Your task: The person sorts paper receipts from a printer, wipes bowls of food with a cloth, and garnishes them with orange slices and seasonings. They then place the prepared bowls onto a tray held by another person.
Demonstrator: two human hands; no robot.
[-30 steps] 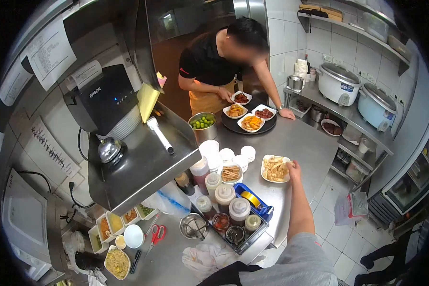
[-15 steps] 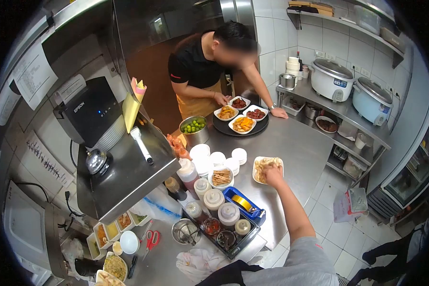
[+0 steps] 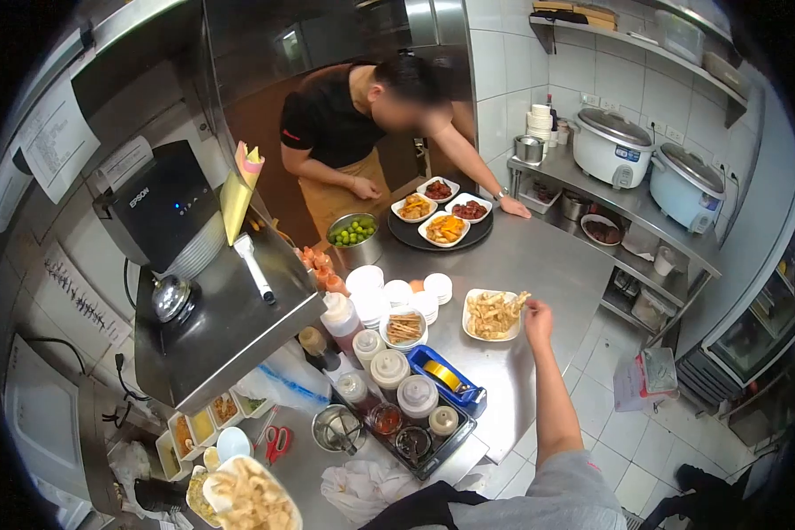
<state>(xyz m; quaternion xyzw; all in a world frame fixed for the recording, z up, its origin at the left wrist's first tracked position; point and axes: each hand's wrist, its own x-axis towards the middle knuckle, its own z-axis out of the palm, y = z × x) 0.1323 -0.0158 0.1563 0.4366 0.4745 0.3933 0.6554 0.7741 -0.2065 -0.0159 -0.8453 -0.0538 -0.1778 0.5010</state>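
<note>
My right hand (image 3: pixel 539 323) is at the right rim of a white square bowl (image 3: pixel 469 329) on the steel counter. Its fingertips pinch a pale golden piece of fried food (image 3: pixel 523 300) at the bowl's edge. More fried strips (image 3: pixel 493 315) are heaped inside that bowl. At the bottom left, a second white bowl (image 3: pixel 292 511) of similar fried strips overlaps a dish of yellowish food (image 3: pixel 200 496). My left hand is out of view.
Across the counter, a person (image 3: pixel 336 124) leans beside a round black tray (image 3: pixel 404 237) with several bowls of food. Sauce bottles (image 3: pixel 389 369), a blue tape dispenser (image 3: pixel 468 397) and stacked white lids (image 3: pixel 365 284) stand left of my arm. Red scissors (image 3: pixel 278 442) lie lower left.
My right hand has drawn back from inside the bowl to its right edge with a fried piece. The lower-left bowl has come farther into view. The person's hand has left the tray's bowls.
</note>
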